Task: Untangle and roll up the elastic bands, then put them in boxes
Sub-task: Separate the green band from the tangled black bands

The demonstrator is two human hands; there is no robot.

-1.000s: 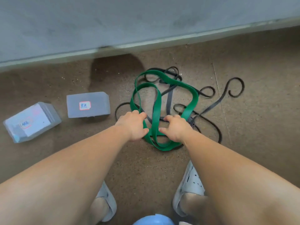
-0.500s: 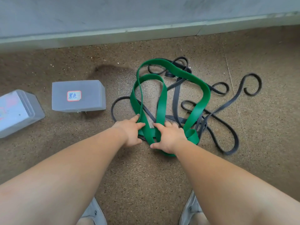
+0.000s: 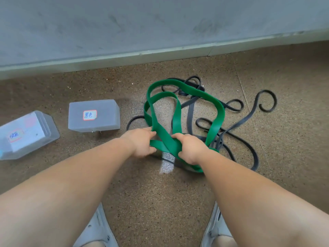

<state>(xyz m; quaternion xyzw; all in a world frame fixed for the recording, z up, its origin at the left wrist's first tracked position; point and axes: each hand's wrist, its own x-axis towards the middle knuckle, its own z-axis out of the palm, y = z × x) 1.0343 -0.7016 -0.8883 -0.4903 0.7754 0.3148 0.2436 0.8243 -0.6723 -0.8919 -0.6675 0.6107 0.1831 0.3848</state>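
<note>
Whereas its near end had lain flat a moment before, the left hand point(image 3: 142, 143) and right hand point(image 3: 190, 148) now gripped the green elastic band point(image 3: 219, 111), lifting that end off the floor point(image 3: 142, 193). The black elastic band point(image 3: 190, 113) stayed tangled beneath it. Judged: untangling begun, boxes point(image 3: 99, 120) untouched.

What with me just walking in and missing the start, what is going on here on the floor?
A person's left hand and right hand both grip the green band at its near end. The black band lies looped under and around it, tangled. Two labelled boxes sit to the left. Neither band is rolled yet.
</note>
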